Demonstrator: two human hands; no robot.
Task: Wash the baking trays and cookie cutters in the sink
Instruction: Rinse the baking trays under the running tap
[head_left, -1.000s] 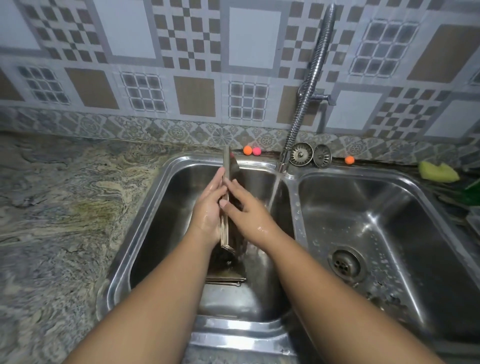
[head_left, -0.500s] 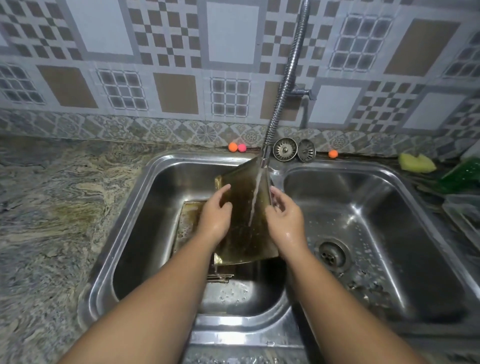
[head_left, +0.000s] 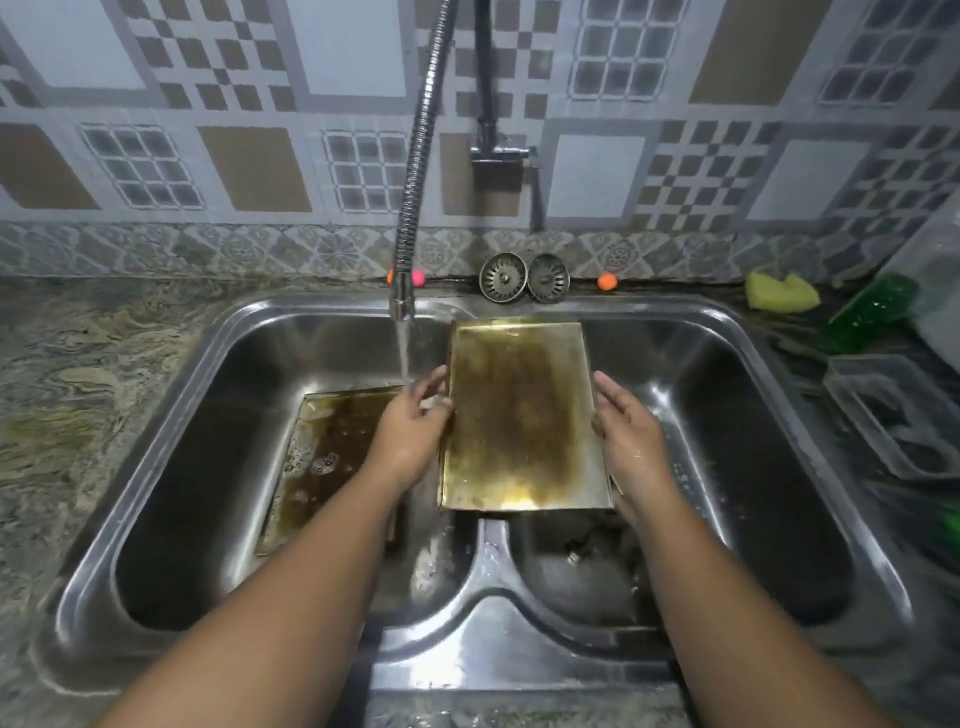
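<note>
I hold a brownish, stained rectangular baking tray (head_left: 522, 415) flat-side up over the divider of the double steel sink (head_left: 488, 592). My left hand (head_left: 410, 431) grips its left edge and my right hand (head_left: 631, 441) grips its right edge. A second stained tray (head_left: 327, 457) lies in the left basin with water and bubbles on it. Water runs from the flexible tap (head_left: 402, 301) and falls just left of the held tray, onto my left hand. No cookie cutters can be made out.
Two metal drain strainers (head_left: 524, 278) lean at the sink's back rim, with small orange and pink balls (head_left: 607, 281) beside them. A yellow sponge (head_left: 779, 293), a green bottle (head_left: 867, 312) and a clear plastic container (head_left: 898, 415) sit on the right counter. Marbled countertop (head_left: 78, 389) spreads left.
The tray went from upright in the left basin to lying flat, and moved right out of the water stream toward the right basin. My hands shifted to its two side edges.
</note>
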